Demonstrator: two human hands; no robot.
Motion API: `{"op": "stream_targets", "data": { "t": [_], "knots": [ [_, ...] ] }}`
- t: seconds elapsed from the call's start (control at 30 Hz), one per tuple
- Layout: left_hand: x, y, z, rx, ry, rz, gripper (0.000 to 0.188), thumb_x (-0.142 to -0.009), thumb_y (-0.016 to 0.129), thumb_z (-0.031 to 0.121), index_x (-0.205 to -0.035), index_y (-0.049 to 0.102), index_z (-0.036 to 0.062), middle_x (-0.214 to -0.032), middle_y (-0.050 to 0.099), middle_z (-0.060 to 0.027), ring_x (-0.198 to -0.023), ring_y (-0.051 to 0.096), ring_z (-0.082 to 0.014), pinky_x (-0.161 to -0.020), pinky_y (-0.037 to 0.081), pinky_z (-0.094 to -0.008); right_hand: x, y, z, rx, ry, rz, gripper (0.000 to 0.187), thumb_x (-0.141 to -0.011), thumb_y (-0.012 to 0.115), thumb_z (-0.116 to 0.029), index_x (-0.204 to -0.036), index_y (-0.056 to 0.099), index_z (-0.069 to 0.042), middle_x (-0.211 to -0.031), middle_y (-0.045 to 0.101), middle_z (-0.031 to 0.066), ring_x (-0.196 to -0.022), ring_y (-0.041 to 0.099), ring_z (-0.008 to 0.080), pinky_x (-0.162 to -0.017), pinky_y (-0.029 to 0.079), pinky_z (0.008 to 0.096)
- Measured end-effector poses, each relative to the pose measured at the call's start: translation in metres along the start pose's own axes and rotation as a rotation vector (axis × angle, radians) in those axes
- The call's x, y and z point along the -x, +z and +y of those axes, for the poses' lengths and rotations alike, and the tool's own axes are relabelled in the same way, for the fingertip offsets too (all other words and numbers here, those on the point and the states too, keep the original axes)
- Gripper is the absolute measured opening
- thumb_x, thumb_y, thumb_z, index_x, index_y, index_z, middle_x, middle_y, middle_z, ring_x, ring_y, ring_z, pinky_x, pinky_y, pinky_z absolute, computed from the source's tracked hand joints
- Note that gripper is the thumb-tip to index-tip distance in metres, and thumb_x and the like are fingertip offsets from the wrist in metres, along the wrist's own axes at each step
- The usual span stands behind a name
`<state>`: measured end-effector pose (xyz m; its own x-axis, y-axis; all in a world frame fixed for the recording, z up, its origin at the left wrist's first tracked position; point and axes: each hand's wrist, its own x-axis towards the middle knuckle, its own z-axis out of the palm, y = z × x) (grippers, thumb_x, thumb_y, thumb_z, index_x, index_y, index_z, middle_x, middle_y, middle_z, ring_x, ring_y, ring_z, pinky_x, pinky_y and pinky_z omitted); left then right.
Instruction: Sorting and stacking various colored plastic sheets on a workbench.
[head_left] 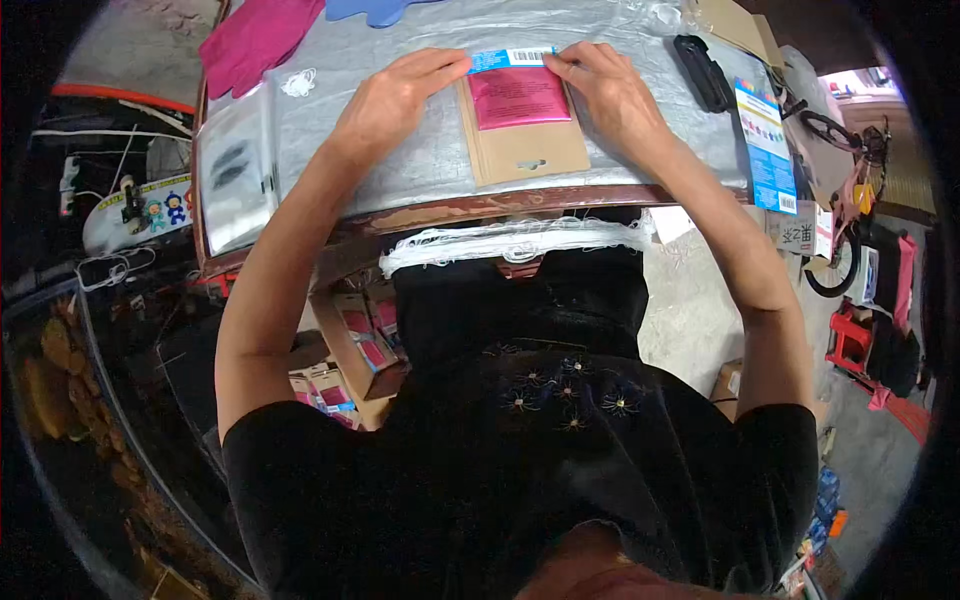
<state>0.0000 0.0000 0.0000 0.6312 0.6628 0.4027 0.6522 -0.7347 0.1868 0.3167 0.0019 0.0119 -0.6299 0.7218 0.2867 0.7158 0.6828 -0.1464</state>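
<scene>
Both hands up on the table (415, 172), which is covered with a silver-grey sheet and has a brown edge. Left hand (388, 103) pinches the left end of a blue-and-white printed paper strip (490, 62), thumb and fingers together; right hand (612, 92) has fingertips closed on the right end. Strip sits across the top of a flat magenta packet (520, 97), which lies on a brown cardboard backing (530, 150) with a hanger slot at its near end. All of it flat on the table, between the hands, near the front edge.

Left side of table: magenta cloth glove (255, 42) at far corner, small tangle of white string (299, 82), clear plastic bag (240, 185) with dark marks. Right side: long black plastic tool (703, 74), blue-and-white printed card (766, 150) at the edge.

Thick bundle of white strings (510, 241) just below the front edge, by the lap. Open cardboard box (343, 345) lower left, more magenta packs inside. Bicycle (850, 145) off right.
</scene>
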Motion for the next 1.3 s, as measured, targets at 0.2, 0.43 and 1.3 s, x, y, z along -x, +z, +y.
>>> {"op": "stream_targets", "data": {
  "t": [0.2,0.43,1.3],
  "knots": [
    [0.006,-0.014,0.013,-0.148,-0.043,0.031,0.049,-0.085,0.056,-0.005,-0.131,0.065,0.0112,-0.134,0.064,-0.0104,-0.118,0.064,-0.0309,-0.097,0.055,-0.0399,0.004,-0.008,-0.003,0.171,0.001,0.035,0.054,-0.086,0.058,0.000,-0.136,0.065,-0.020,-0.130,0.058,0.0047,-0.119,0.056,0.0264,-0.102,0.042,0.0401],
    [-0.030,0.001,-0.002,-0.038,-0.198,0.246,0.019,-0.092,0.067,0.016,-0.105,0.073,0.0050,-0.103,0.073,-0.0119,-0.094,0.067,-0.0301,-0.077,0.053,-0.0355,0.005,-0.003,-0.006,0.140,0.013,0.082,0.053,-0.087,0.056,0.000,-0.135,0.066,-0.022,-0.130,0.059,0.0049,-0.119,0.057,0.0267,-0.103,0.042,0.0400],
    [0.236,-0.169,0.145,0.509,-0.891,0.946,0.026,-0.096,0.068,0.025,-0.110,0.070,0.0026,-0.094,0.069,-0.0069,-0.078,0.062,-0.0145,-0.068,0.048,-0.0292,-0.026,-0.075,-0.089,-0.942,-0.006,-0.204,0.036,-0.103,0.060,-0.026,-0.121,0.069,0.003,-0.109,0.074,0.0094,-0.097,0.067,0.0132,-0.087,0.052,0.0305]
  ]
}}
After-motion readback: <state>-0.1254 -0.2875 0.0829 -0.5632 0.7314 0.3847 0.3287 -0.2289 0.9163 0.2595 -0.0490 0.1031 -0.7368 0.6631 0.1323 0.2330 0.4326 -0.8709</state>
